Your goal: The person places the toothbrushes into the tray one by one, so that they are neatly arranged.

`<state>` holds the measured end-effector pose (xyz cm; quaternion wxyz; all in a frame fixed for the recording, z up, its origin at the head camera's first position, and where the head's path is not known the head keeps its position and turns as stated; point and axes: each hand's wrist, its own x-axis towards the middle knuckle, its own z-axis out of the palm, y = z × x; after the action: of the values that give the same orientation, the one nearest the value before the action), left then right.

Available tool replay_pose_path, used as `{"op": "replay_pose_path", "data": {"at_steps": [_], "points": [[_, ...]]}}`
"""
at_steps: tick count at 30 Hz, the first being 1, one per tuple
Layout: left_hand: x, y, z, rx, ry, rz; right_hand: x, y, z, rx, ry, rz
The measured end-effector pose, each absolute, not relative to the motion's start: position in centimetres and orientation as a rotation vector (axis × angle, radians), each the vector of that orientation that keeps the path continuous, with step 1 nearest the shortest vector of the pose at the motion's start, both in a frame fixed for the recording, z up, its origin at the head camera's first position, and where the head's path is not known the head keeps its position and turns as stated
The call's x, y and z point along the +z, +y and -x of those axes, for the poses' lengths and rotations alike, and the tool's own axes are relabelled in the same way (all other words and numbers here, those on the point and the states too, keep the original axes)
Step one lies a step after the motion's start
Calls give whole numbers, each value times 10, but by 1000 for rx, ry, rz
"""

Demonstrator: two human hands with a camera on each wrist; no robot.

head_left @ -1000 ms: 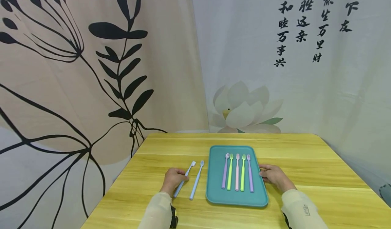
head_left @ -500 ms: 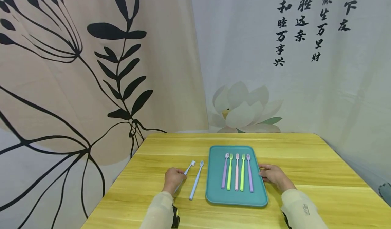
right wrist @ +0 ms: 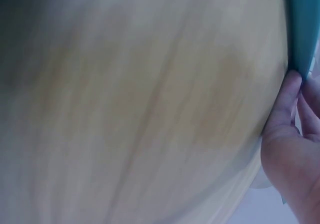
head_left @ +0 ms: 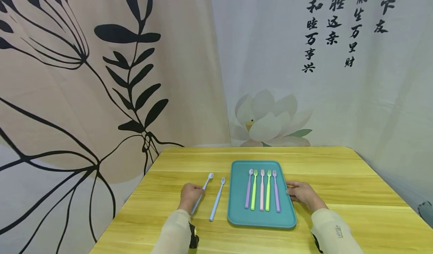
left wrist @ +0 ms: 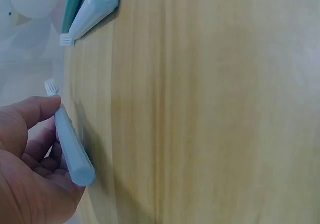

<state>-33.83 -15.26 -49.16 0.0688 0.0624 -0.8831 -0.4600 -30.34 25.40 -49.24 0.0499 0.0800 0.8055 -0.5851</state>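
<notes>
My left hand (head_left: 191, 196) pinches a light blue toothbrush (left wrist: 74, 151) by its handle between thumb and fingers. In the left wrist view this brush is tilted just over the table, with its shadow beside it. A second light blue toothbrush (head_left: 217, 202) lies on the table between that hand and the teal tray (head_left: 260, 221). Side by side on the tray lie several toothbrushes: purple (head_left: 248, 193), green (head_left: 254, 193) and pink (head_left: 262, 193). At the tray's right edge my right hand (head_left: 304, 194) grips the rim, thumb and fingertips on it.
The wooden table (head_left: 338, 186) reaches back to a printed curtain (head_left: 189, 77) with plant drawings and dark lettering. Dark wrist bands show under both sleeves.
The toothbrush in my left hand has turned about its length, and its head has shifted slightly up and left. My right hand has stayed at the tray, which stays put.
</notes>
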Motion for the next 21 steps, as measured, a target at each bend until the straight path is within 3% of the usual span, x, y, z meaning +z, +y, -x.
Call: {"op": "replay_pose_path", "data": {"at_steps": [21], "points": [[-462, -117, 339, -1489, -2620, -107, -494, 256, 304, -1790, 2445, -244]]}}
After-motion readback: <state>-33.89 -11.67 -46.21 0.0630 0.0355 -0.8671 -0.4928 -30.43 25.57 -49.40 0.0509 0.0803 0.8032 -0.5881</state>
